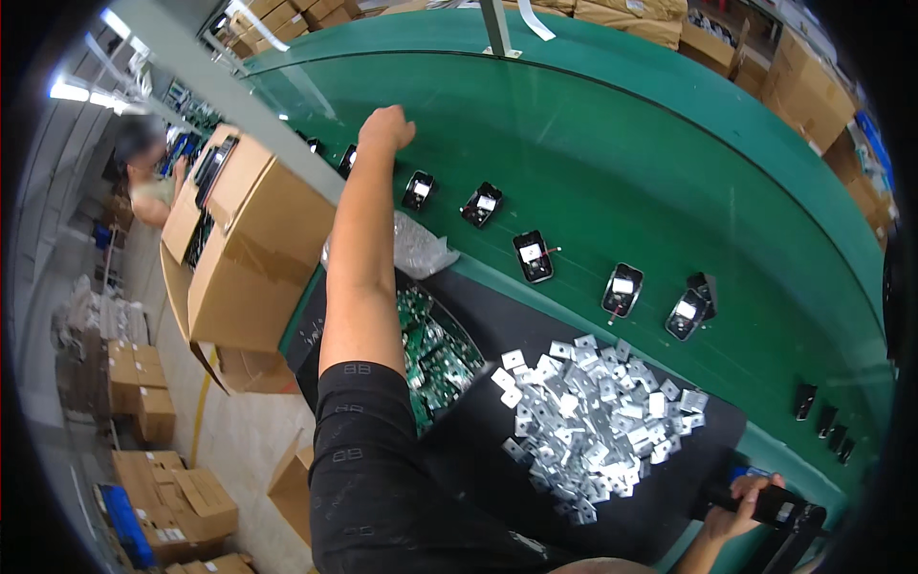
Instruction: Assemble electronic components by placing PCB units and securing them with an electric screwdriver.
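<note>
Over the green surface [593, 206], left hand [385, 127] hangs, grip indeterminable; right hand [736, 517] grasps a black tool [786, 510]; devices [532, 256] lie spaced out, many metal plates [593, 421] left heaped.

Beneath the left fingers [406, 132] a wide green belt [574, 163] looks smooth, softly shiny. Nearer than them, a clear plastic bag [418, 247] is crinkled; right of them, black rounded devices [622, 290] look like glossy plastic. Left of the right fingers [749, 490], small silvery square plates [595, 421] are shiny metal on a matt black mat [478, 483]; the black cylindrical object [782, 508] in those fingers looks smooth.
</note>
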Action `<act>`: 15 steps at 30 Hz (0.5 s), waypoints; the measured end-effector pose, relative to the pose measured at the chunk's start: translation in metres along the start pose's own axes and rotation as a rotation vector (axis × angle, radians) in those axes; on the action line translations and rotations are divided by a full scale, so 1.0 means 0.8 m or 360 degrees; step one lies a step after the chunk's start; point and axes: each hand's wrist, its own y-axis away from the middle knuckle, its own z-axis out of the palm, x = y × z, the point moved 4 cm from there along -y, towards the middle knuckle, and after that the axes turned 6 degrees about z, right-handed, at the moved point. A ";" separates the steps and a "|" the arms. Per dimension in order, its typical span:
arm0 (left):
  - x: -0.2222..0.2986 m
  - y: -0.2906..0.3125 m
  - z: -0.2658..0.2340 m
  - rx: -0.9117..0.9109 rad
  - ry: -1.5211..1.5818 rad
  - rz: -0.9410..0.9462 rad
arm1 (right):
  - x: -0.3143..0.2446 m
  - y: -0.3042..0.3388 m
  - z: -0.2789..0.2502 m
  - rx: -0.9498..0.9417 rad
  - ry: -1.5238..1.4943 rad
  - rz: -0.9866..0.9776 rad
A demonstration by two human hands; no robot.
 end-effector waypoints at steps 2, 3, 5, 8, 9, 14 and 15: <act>-0.021 -0.023 0.033 -0.0004 -0.0199 0.0011 | 0.012 -0.004 -0.021 0.0026 0.0020 0.0077; -0.029 -0.028 0.050 -0.0004 -0.0358 -0.0011 | 0.020 0.000 -0.039 0.0053 0.0049 0.0112; -0.051 -0.047 0.068 -0.0035 -0.0373 0.0028 | 0.017 0.005 -0.044 0.0140 0.0006 0.0143; -0.066 -0.057 0.084 0.0013 -0.0124 0.0052 | -0.005 -0.015 0.025 0.0058 -0.0165 0.0092; -0.067 -0.058 0.088 -0.0009 -0.0109 0.0046 | -0.005 -0.012 0.021 0.0045 -0.0195 0.0104; -0.071 -0.063 0.112 -0.0045 0.0084 0.0005 | -0.005 0.002 0.007 0.0039 -0.0102 0.0150; -0.071 -0.067 0.114 -0.0067 0.0086 0.0043 | -0.004 0.008 0.007 0.0059 -0.0078 0.0137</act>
